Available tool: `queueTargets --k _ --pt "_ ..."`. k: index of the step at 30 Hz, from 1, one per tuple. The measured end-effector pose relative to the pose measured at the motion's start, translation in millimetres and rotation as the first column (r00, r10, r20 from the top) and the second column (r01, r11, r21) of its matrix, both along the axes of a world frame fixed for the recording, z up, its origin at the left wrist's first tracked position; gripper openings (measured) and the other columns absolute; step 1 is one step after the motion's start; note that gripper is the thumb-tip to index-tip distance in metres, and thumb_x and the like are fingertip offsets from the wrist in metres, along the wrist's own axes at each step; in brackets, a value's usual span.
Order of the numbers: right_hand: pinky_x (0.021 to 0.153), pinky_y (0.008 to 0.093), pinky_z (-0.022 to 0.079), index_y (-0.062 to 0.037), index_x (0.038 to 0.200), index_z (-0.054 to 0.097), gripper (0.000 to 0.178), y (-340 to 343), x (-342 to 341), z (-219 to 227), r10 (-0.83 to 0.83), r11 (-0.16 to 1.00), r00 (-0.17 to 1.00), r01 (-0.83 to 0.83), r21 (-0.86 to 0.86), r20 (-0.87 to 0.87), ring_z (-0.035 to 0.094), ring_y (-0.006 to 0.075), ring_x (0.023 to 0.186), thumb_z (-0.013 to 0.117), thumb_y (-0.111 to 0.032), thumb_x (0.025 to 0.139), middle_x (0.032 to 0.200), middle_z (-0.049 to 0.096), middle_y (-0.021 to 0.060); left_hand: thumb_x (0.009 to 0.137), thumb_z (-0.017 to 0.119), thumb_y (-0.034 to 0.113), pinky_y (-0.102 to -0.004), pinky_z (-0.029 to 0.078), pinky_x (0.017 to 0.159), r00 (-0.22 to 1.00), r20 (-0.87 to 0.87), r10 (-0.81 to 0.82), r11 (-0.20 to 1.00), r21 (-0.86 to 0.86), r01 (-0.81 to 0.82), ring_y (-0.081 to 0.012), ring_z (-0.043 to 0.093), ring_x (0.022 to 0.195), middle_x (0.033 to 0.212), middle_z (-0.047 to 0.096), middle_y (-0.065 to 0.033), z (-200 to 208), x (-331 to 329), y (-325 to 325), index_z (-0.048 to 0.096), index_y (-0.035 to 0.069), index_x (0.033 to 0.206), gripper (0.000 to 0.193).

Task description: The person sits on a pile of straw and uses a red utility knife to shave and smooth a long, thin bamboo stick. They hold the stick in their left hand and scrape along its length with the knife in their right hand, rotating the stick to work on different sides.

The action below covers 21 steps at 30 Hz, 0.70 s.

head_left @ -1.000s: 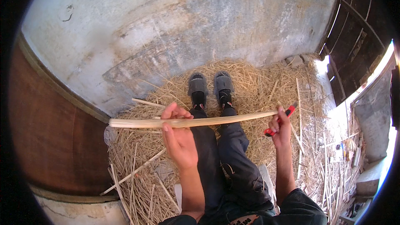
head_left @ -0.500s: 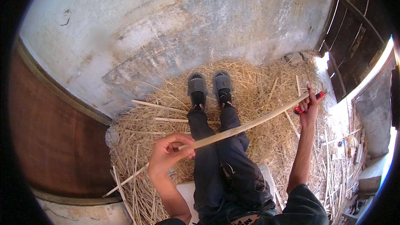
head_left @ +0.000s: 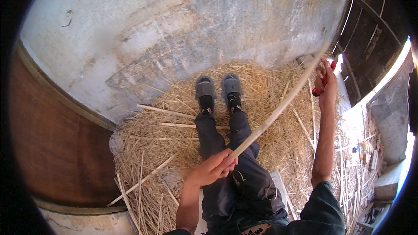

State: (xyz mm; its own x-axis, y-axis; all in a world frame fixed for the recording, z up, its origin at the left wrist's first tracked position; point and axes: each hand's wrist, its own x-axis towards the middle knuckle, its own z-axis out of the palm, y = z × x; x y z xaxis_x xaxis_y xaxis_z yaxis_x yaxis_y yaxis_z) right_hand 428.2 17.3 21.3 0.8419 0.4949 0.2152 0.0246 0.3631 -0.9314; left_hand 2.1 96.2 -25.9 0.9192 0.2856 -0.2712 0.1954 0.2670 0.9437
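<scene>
A long, narrow strip of pale wood or bamboo (head_left: 277,112) slants across my legs, from lower left to upper right. Its near end sits in my left hand (head_left: 213,168), the fingers wrapped round it. The far end is smeared by motion and rises past the fingers of my right hand (head_left: 328,85); whether they touch it I cannot tell. That right hand is closed on a red-handled utility knife (head_left: 317,92), which shows on both sides of the fingers. Its blade is hard to make out here.
Straw-like shavings (head_left: 270,82) cover the floor round my sandalled feet (head_left: 205,91). Several pale strips (head_left: 165,111) lie at left, more at right. A stained wall (head_left: 196,30) stands ahead, a brown panel (head_left: 61,143) at left, dark planks (head_left: 370,30) at far right.
My left hand has moved right and slightly down with the strip. The strip's far end has swung up, out of the right fingers' pinch. My right hand, with the knife, has moved up.
</scene>
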Motion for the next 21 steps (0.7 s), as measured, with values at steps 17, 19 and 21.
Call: queueTargets --k 17,19,21 --pt "0.06 0.0346 0.057 -0.0089 0.112 0.073 0.034 -31.3 -189.6 -17.4 0.374 0.927 0.396 -0.174 -0.332 0.839 0.072 0.0232 0.071 0.085 -0.025 0.085 0.091 0.072 0.0058 0.114 0.045 0.043 -0.0233 0.031 0.059 0.824 0.304 0.478 0.822 0.175 -0.542 -0.0053 0.037 0.066 0.08 0.046 0.0029 29.5 39.8 -56.2 0.052 0.007 0.111 0.036" --pt "0.059 0.0346 0.057 -0.0095 0.113 0.073 0.035 -28.2 -190.6 -19.1 0.353 0.935 0.352 -0.168 -0.313 0.867 0.071 0.0228 0.069 0.085 -0.026 0.084 0.088 0.07 0.0042 0.115 0.044 0.042 -0.0236 0.031 0.059 0.821 0.279 0.499 0.797 0.224 -0.56 -0.0053 0.038 0.066 0.08 0.046 0.003 33.7 41.7 -59.6 0.053 0.006 0.11 0.037" --pt "0.057 0.0345 0.056 -0.0097 0.113 0.073 0.036 -27.6 -192.5 -14.8 0.352 0.935 0.321 -0.153 -0.319 0.879 0.07 0.022 0.067 0.085 -0.026 0.083 0.085 0.068 0.0033 0.115 0.044 0.04 -0.0241 0.031 0.058 0.81 0.26 0.525 0.766 0.27 -0.583 -0.0053 0.038 0.066 0.078 0.047 0.0032 37.2 43.4 -61.8 0.054 0.005 0.109 0.037"
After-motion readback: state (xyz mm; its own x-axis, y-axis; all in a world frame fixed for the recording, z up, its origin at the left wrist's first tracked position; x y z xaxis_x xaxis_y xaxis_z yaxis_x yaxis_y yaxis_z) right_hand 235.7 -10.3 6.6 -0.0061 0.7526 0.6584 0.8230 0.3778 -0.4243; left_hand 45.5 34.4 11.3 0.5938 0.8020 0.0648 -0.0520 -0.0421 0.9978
